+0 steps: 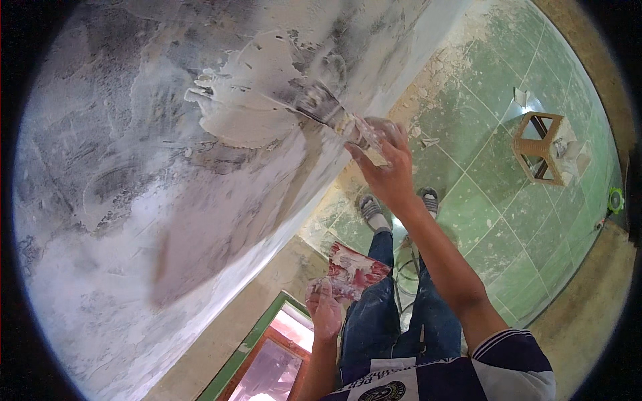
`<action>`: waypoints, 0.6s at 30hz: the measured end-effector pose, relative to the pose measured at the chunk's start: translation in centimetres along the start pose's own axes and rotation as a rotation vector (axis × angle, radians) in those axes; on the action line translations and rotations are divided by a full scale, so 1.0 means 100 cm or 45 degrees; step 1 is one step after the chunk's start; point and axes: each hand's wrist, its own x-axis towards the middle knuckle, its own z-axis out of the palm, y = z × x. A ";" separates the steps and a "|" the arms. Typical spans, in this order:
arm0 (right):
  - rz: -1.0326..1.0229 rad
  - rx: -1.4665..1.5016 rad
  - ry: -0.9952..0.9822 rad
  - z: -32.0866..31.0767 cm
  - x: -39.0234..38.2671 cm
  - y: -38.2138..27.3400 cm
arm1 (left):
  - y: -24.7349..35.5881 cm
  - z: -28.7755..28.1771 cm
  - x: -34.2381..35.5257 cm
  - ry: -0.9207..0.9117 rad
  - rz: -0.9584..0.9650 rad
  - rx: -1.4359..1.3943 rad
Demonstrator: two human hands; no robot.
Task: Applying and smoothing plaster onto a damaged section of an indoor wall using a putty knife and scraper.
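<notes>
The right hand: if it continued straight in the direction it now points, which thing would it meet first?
Probably the wall, near the pale smeared patch, with the scraper in the right hand leading; blur hides whether the scraper already touches it.

Floor (468, 200): spreads in green tiles with pale joints, smeared whitish left of the brown stand (533, 144).
Brown stand: rests on the tiles, with openings in its sides.
Pale scrap (520, 97): lies just beyond the stand.
Pale debris (445, 72): lies scattered farther left of the stand.
Sandals (370, 209): press on the tiles, well left of the stand and nearer.
</notes>
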 end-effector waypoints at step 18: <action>-0.120 0.107 0.017 0.002 0.021 -0.036 | -0.001 -0.001 0.005 0.020 0.011 -0.111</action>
